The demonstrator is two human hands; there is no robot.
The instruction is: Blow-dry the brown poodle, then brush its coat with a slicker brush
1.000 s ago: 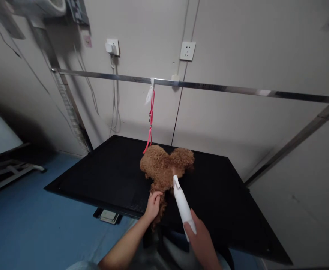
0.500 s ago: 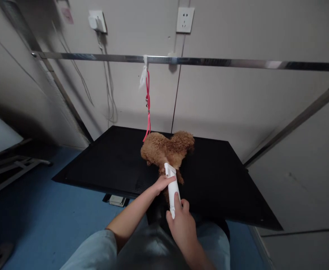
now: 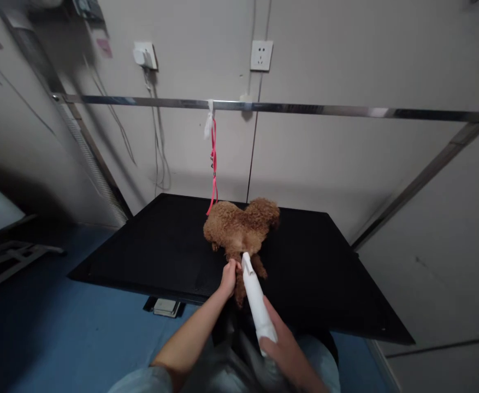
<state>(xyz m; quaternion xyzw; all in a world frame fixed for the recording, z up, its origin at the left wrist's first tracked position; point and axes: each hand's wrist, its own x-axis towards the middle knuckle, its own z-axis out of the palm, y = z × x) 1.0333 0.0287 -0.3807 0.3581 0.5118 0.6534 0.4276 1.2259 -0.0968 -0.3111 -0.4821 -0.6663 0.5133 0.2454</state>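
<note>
A small curly brown dog (image 3: 241, 228) lies on a black grooming table (image 3: 161, 251), tied by a pink leash (image 3: 213, 164) to a steel bar (image 3: 305, 109) above. My left hand (image 3: 228, 275) is closed around one of the dog's legs near the table's front edge. My right hand (image 3: 278, 346) grips a long white clipper (image 3: 255, 300), whose tip points at the same leg beside my left fingers.
The bar's slanted steel post (image 3: 419, 180) runs down at the right. Wall sockets (image 3: 261, 54) and a plugged-in adapter with hanging cables (image 3: 146, 54) sit on the back wall. The floor (image 3: 59, 327) is blue. A small grey pedal box (image 3: 165, 307) lies under the table front.
The white clipper has tilted and slid forward beside the leg. My left hand went from touching the clipper's head back to holding the dog's leg. The camera view shifted slightly.
</note>
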